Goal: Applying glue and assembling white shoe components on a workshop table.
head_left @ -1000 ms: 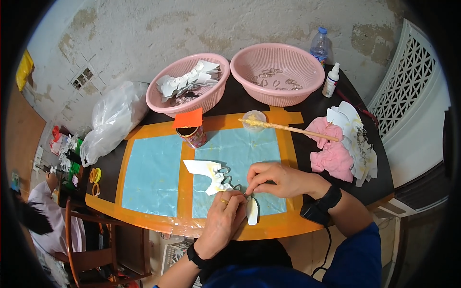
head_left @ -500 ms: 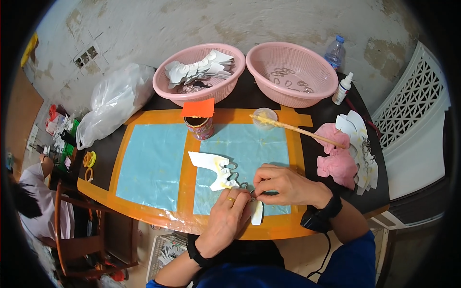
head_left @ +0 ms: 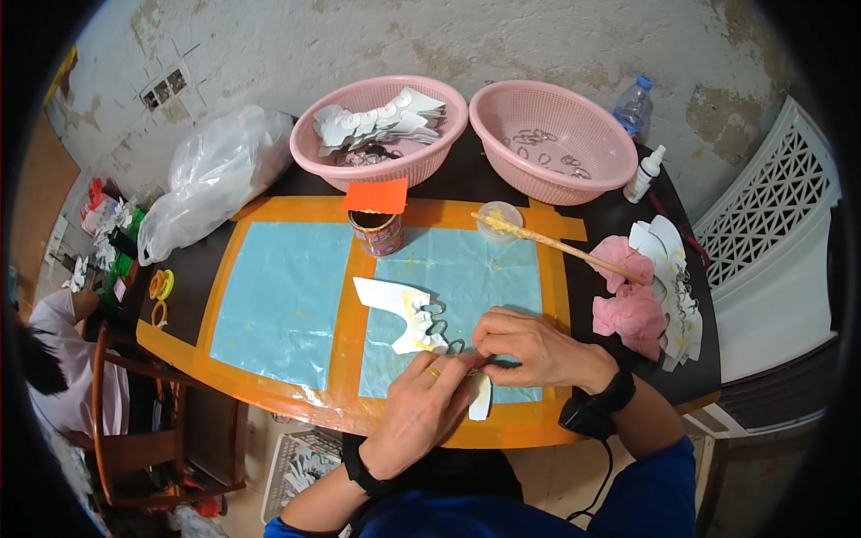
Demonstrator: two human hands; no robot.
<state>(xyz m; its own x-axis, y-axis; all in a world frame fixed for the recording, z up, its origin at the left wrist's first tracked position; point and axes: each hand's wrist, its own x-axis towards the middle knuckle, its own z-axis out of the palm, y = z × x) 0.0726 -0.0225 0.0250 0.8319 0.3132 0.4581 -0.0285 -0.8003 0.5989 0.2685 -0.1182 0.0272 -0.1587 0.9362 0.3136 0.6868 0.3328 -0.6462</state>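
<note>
A white cut piece (head_left: 395, 309) with a row of narrow tabs lies on the blue sheet, with small oval metal rings (head_left: 439, 319) along its tabbed edge and yellowish smears on it. My left hand (head_left: 429, 394) is closed on the piece's near part, its fingers bent over the tabs. Beside it, my right hand (head_left: 534, 348) pinches with thumb and forefinger at the same edge; what lies between those fingertips is too small to make out. One white end sticks out below my fingers. My hands cover the middle of the piece.
Two pink baskets (head_left: 554, 188) stand at the back, one with white pieces (head_left: 386, 121), the other with rings. Nearer are an orange-topped can (head_left: 377, 235) and a stick (head_left: 556, 244) resting across a small tub. Pink cloths (head_left: 630, 314) lie right; a plastic bag (head_left: 211, 179) sits left.
The view has shifted slightly. Both hands stay at the same edge of the white piece, with only slight finger movement.
</note>
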